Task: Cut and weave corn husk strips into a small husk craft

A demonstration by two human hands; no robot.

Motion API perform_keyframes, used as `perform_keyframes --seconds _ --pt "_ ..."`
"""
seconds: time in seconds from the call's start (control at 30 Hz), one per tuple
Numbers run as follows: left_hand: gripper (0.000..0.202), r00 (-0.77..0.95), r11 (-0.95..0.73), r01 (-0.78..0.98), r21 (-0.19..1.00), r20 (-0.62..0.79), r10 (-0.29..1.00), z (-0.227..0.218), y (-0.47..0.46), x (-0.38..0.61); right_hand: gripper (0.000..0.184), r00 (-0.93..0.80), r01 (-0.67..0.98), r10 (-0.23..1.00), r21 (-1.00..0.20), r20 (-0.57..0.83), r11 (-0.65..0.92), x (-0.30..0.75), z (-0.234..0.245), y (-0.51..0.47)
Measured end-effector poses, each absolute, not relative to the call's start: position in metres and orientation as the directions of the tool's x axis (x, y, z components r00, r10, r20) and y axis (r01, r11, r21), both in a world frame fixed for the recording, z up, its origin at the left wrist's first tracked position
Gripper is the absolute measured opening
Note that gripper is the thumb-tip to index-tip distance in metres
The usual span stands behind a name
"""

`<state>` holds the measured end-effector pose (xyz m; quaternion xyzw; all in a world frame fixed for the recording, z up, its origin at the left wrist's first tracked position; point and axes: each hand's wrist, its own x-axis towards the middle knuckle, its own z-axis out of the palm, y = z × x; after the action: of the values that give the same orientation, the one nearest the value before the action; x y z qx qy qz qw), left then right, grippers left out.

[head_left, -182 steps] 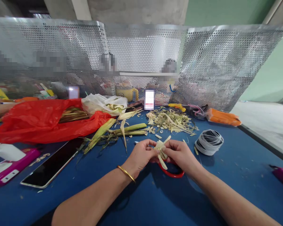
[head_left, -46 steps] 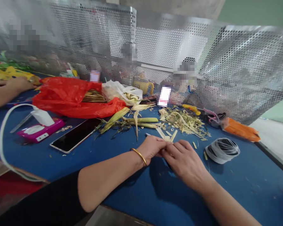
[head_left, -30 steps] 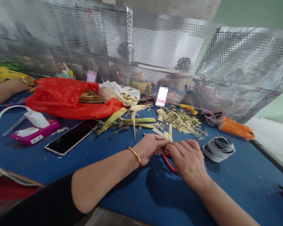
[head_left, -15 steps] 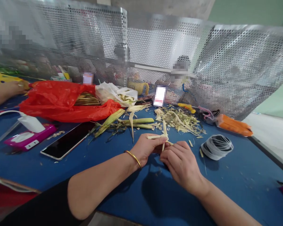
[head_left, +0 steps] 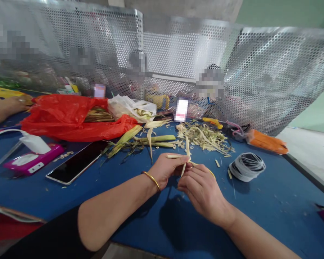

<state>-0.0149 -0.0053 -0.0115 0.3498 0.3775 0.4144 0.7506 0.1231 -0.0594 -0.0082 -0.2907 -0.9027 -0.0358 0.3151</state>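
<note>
Pale corn husk strips (head_left: pixel 187 145) cross one another in a small cross shape above the blue tabletop. My left hand (head_left: pixel 169 167), with a gold bangle at the wrist, pinches the crossing between thumb and fingers. One arm sticks up and another points left over the thumb. Just right and below, my right hand (head_left: pixel 201 190) has its fingers closed on a strip at the lower side of the cross; its fingertips are partly hidden. Another yellowish strip end curves out behind the right knuckles. A heap of husk shreds (head_left: pixel 205 138) lies beyond both hands.
Whole husks (head_left: pixel 159 139) lie by a red plastic bag (head_left: pixel 70 118). At left are a phone (head_left: pixel 74 163) and a purple power strip (head_left: pixel 34 160). A white cord coil (head_left: pixel 247 167) and orange packet (head_left: pixel 267 141) sit right. A perforated metal screen (head_left: pixel 175 54) stands behind. Another person's hand (head_left: pixel 12 108) is far left.
My right hand has shifted slightly left and turned. The lower strip now slants down to the left, and a yellowish strip end has come out behind the right knuckles. My left hand keeps its pinch.
</note>
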Motion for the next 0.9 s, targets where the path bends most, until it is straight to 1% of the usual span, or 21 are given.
perform_keyframes --seconds 0.07,0.1,0.17,0.2,0.23,0.3,0.33,0.37,0.43,0.5,0.6,0.67,0.7,0.8,0.87,0.9 --pt "0.028 0.391 0.423 -0.351 0.835 -0.28 0.877 -0.011 -0.003 -0.016 0.011 -0.57 0.575 0.547 -0.178 0.613 0.799 0.127 -0.005 -0.059" --pt "0.025 0.4 0.434 -0.347 0.831 -0.287 0.87 -0.01 -0.001 -0.016 0.009 -0.483 0.618 0.594 -0.23 0.643 0.752 0.13 -0.003 -0.058" --pt "0.021 0.415 0.454 -0.346 0.821 -0.299 0.859 -0.009 0.001 -0.017 0.012 -0.241 0.723 0.71 -0.365 0.661 0.586 0.137 0.002 -0.055" --pt "0.022 0.419 0.46 -0.346 0.817 -0.304 0.856 -0.008 0.001 -0.018 0.014 -0.141 0.763 0.767 -0.425 0.626 0.487 0.14 0.003 -0.053" --pt "0.024 0.42 0.465 -0.343 0.816 -0.309 0.853 -0.007 0.002 -0.018 0.017 -0.082 0.791 0.825 -0.467 0.559 0.394 0.143 0.003 -0.051" --pt "0.03 0.418 0.459 -0.315 0.831 -0.313 0.853 -0.007 0.001 -0.018 0.025 -0.094 0.835 0.927 -0.478 0.364 0.273 0.145 0.001 -0.047" --pt "0.032 0.415 0.443 -0.29 0.848 -0.306 0.857 -0.007 0.001 -0.018 0.028 -0.121 0.853 0.952 -0.461 0.28 0.244 0.145 -0.001 -0.046" --pt "0.034 0.412 0.421 -0.26 0.869 -0.295 0.862 -0.008 0.0 -0.017 0.03 -0.137 0.868 0.963 -0.44 0.232 0.229 0.144 -0.003 -0.046" --pt "0.036 0.402 0.363 -0.205 0.909 -0.26 0.878 -0.011 -0.001 -0.016 0.033 -0.156 0.885 0.96 -0.4 0.232 0.24 0.142 -0.007 -0.046" --pt "0.036 0.387 0.31 -0.182 0.933 -0.221 0.895 -0.013 -0.001 -0.015 0.035 -0.178 0.875 0.939 -0.388 0.295 0.288 0.14 -0.007 -0.048" --pt "0.035 0.389 0.236 -0.178 0.955 -0.152 0.909 -0.015 0.001 -0.015 0.038 -0.202 0.83 0.914 -0.433 0.353 0.351 0.14 -0.002 -0.05" --pt "0.034 0.397 0.201 -0.169 0.965 -0.12 0.91 -0.014 0.003 -0.016 0.039 -0.207 0.78 0.917 -0.508 0.341 0.365 0.142 0.004 -0.051" --pt "0.033 0.404 0.199 -0.161 0.967 -0.119 0.907 -0.013 0.003 -0.017 0.04 -0.207 0.744 0.928 -0.566 0.309 0.355 0.143 0.006 -0.05" --pt "0.033 0.434 0.248 -0.133 0.96 -0.169 0.885 -0.009 0.004 -0.021 0.042 -0.219 0.567 0.966 -0.788 0.139 0.242 0.147 0.012 -0.046" --pt "0.035 0.465 0.277 -0.111 0.954 -0.197 0.863 -0.007 0.003 -0.022 0.044 -0.185 0.378 0.982 -0.92 0.037 0.106 0.15 0.012 -0.043" --pt "0.036 0.483 0.286 -0.097 0.953 -0.206 0.851 -0.006 0.002 -0.022 0.043 -0.148 0.267 0.989 -0.963 -0.004 0.037 0.15 0.011 -0.041"
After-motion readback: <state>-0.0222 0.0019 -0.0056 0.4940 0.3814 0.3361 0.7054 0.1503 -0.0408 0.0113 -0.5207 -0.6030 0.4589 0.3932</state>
